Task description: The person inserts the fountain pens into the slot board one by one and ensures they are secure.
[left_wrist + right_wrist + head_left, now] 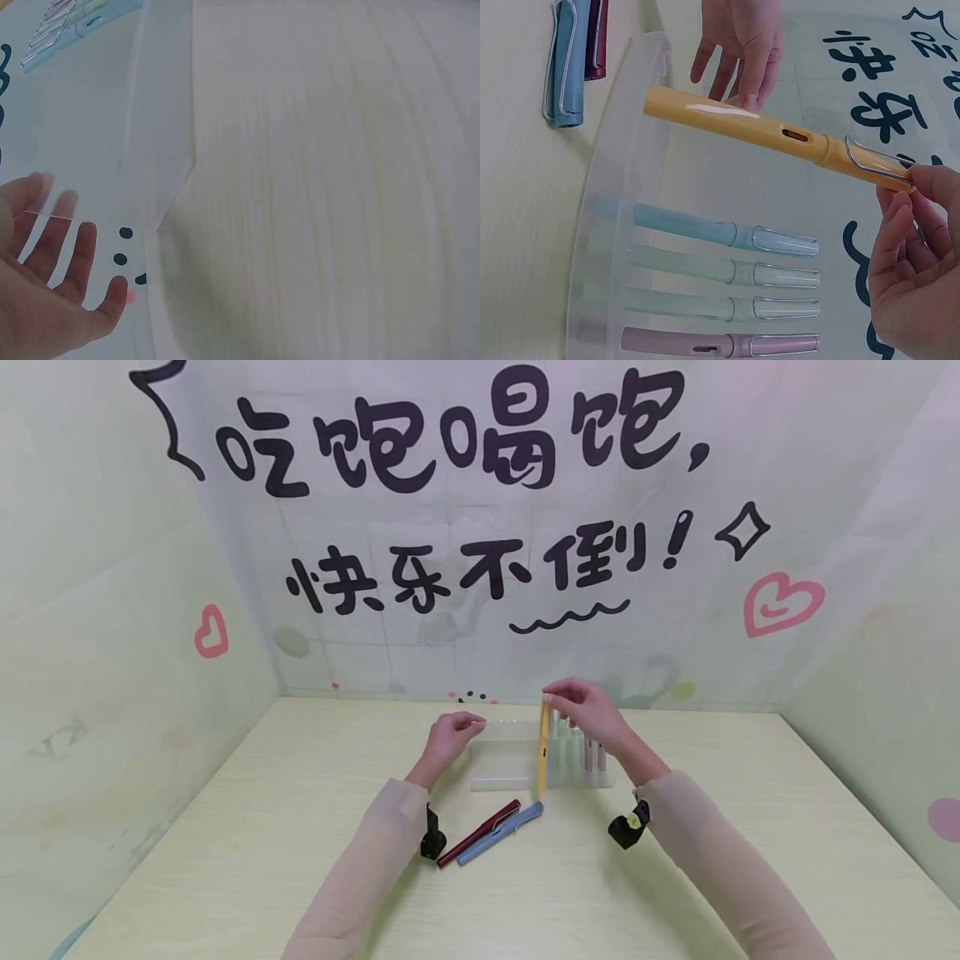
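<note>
My right hand [588,706] pinches a yellow pen [543,747] by its cap end, thumb and fingers at the silver clip. The pen hangs nearly upright in front of a clear frosted rack [498,783], its lower end overlapping the rack's base in the head view. With thumb and fingertips, my left hand [52,277] holds the rack's clear upper edge at the left end. Several capped pens stand in the rack's right part: a light blue pen [727,229], pale green pens [682,264] and a mauve pen [675,340] show in the right wrist view.
On the table in front of the rack lie a dark red pen [477,835] and a blue pen [501,833], side by side and slanted. A printed cloth [450,652] stands behind the pale wooden table [300,760], with side panels left and right.
</note>
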`<state>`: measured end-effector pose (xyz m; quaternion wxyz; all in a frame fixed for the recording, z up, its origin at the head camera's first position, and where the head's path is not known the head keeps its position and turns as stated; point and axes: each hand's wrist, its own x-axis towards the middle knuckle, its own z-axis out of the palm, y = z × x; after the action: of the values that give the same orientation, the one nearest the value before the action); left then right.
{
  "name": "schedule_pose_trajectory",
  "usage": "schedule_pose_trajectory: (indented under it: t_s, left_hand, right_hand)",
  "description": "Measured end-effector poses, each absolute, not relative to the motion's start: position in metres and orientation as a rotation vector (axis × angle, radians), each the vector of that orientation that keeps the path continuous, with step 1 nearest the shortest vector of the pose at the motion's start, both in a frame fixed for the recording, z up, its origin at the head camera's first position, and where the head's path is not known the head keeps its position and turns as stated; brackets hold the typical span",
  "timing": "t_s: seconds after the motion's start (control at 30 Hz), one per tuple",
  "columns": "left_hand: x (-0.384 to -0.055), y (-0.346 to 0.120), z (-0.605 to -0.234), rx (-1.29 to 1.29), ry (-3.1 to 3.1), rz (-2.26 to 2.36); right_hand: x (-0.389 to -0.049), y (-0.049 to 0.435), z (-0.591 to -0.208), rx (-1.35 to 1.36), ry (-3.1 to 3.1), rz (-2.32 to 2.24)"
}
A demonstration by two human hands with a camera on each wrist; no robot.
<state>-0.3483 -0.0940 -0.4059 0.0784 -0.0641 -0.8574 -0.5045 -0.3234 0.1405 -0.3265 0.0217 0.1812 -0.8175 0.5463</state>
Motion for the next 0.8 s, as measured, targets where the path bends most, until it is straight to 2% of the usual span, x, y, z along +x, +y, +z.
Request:
schedule_pose_trajectory:
  t_s: [0.8]
  left_hand:
    - [-0.346, -0.094, -0.403, -0.184, -2.577, -1.517]
  right_hand:
    - [-0.345, 0.136, -0.317, 0.490, -2.551, 1.613]
